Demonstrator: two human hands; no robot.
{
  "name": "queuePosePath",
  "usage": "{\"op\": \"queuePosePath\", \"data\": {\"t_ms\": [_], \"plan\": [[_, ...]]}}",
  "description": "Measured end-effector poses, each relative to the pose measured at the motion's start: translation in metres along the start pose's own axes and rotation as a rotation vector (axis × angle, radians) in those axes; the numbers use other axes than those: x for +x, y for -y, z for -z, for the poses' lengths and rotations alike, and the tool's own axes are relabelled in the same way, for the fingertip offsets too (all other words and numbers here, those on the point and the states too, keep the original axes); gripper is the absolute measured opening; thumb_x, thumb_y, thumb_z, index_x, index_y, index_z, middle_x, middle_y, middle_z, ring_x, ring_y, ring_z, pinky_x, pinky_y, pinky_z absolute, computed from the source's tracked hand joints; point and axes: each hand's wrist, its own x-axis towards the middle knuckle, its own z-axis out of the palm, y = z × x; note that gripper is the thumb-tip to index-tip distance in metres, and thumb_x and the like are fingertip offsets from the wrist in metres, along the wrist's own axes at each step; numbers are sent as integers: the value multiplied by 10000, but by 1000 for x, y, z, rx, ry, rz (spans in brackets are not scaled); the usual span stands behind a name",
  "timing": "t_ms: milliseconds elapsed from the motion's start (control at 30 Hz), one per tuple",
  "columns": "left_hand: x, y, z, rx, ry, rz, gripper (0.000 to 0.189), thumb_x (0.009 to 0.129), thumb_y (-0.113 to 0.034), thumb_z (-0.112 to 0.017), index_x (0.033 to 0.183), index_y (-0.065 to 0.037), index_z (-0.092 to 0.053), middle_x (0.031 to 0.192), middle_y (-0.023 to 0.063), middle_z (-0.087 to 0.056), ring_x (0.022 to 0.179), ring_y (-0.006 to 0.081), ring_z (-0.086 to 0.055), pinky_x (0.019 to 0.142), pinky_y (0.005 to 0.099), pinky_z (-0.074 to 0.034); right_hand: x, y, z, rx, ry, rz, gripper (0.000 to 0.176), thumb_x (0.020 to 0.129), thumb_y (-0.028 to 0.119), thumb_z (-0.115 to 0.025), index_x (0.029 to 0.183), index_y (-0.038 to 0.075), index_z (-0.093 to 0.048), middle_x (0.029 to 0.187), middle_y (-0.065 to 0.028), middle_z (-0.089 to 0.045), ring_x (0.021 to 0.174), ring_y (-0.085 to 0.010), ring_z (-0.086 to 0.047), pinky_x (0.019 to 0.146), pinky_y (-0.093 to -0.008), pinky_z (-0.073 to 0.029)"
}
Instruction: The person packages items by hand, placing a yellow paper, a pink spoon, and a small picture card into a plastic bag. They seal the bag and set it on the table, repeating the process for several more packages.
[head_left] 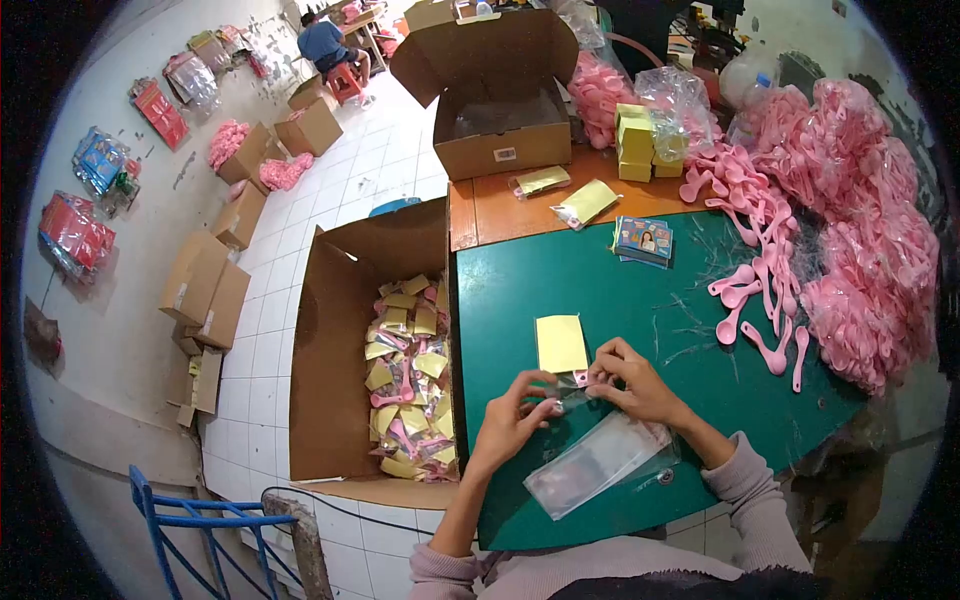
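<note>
While one blue metal frame (pixel 200 521) is seen at the lower left, one large open brown cardboard carton (pixel 350 262) is set just beside the table, filled with yellow-and-pink packets (pixel 378 376) too overlapped to be counted. Farther along, one smaller open brown carton (pixel 500 158) is stood on the orange part of the table (pixel 480 215).

Over the green tabletop (pixel 520 290), the left hand (pixel 507 420) is held with its fingers curled; whether film is pinched between thumb and forefinger cannot be told. Two yellow-faced packets in clear wrap (pixel 586 204) are laid on the orange part. One flat, rectangular, pale-yellow card in a clear plastic bag (pixel 561 343) is placed on the green surface, just beyond both hands; its face is plain, its edges are straight, and a small pink tip (pixel 581 379) is shown at its lower right corner. One sheaf of clear plastic sleeves (pixel 590 465) is spread nearer the body.

By the right hand (pixel 635 380), the lower end of that bag is gripped between thumb and forefinger. One stack of blue printed cards (pixel 643 240) is followed by loose pink plastic spoons (pixel 800 350), heaped beyond counting, and piled pink bundles in clear plastic (pixel 870 280).
</note>
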Motion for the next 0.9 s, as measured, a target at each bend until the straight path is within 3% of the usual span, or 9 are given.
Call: {"op": "queuePosePath", "data": {"t_ms": [67,100,167,267,433,500,633,900], "plan": [[7,7,-1,458,-48,-201,148,844,-82,-529,976,-15,-519,900,99,-600,757,151,-612,601,253,-505,-1,-3,2,68,48,-81,147,778,142,-615,846,25,-559,874,-67,-478,748,-129,-516,651,-277,-451],[10,11,-5,359,-133,-155,111,819,-94,-566,841,14,-562,826,88,-600,698,134,-606,579,247,-500,-1,-5,2,65,48,-85,147,778,142,-615,846,25,-559,874,-67,-478,748,-129,-516,651,-277,-451],[11,17,-8,402,-165,-162,126,821,-105,-572,849,17,-562,822,74,-600,738,118,-599,595,246,-506,-2,-12,0,209,97,-248,115,829,120,-565,848,13,-528,791,-37,-527,709,-93,-532,632,-222,-443],[10,15,-14,444,-230,-113,155,813,-124,-592,840,26,-566,823,61,-599,772,99,-591,597,239,-513,-1,-9,-9,455,9,-369,130,847,127,-546,839,3,-507,731,-43,-560,674,-99,-570,610,-229,-471],[13,25,-17,407,-291,-21,188,795,-133,-617,871,22,-543,796,69,-596,731,95,-593,541,222,-501,-1,-10,-17,406,-101,-385,105,835,59,-534,847,-7,-454,742,-72,-562,637,-122,-597,544,-232,-499],[15,25,-22,209,-398,-164,213,802,-127,-606,938,-4,-498,745,68,-595,702,94,-595,504,212,-480,-1,-10,-19,406,-132,-382,109,830,37,-531,856,-6,-435,737,-76,-561,622,-129,-600,522,-229,-501],[16,24,-22,227,-420,-133,244,807,-124,-597,986,-38,-454,708,64,-586,695,90,-589,475,213,-464,-1,-6,-18,397,-143,-376,147,825,62,-540,886,1,-421,707,-86,-567,621,-130,-606,491,-246,-497],[15,19,-17,277,-318,-53,190,825,-108,-560,989,-15,-580,865,43,-621,720,81,-574,503,218,-468,-2,-7,-20,367,-102,-360,323,823,39,-523,1129,1,-426,727,-69,-588,619,-122,-601,529,-233,-494]]}}
